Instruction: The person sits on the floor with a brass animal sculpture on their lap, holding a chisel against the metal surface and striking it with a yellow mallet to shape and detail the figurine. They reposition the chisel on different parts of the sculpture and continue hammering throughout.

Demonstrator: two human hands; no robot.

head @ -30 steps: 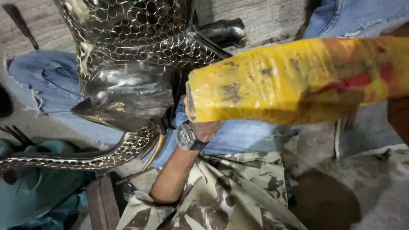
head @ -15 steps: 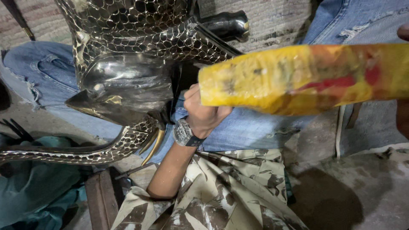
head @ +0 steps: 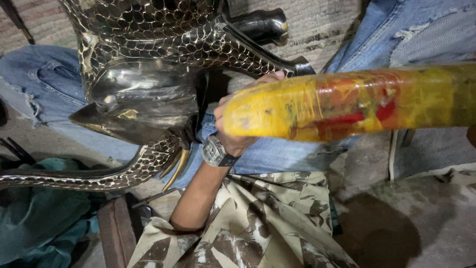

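A shiny metal animal sculpture point(head: 148, 64) with a scale pattern fills the upper left, its smooth pointed part point(head: 134, 106) aimed left. My left hand point(head: 233, 141), with a wristwatch point(head: 215, 151), reaches up from the bottom and grips the sculpture's slanted metal limb point(head: 258, 54); only a fingertip shows near that limb. A thick yellow cylinder point(head: 347, 104) wrapped in tape, with red smears, stretches in from the right and hides most of that hand. My right hand is out of sight beyond the right edge.
Another person's legs in torn blue jeans point(head: 39, 84) lie under and behind the sculpture. My camouflage trousers point(head: 258, 223) fill the bottom. A curved scaled metal strip point(head: 74, 178) runs left, above teal cloth point(head: 34, 218). Grey concrete floor point(head: 426, 218) at right.
The yellow cylinder has shifted right and upward. My left hand has risen along the sculpture's limb, and the view has moved closer to the sculpture.
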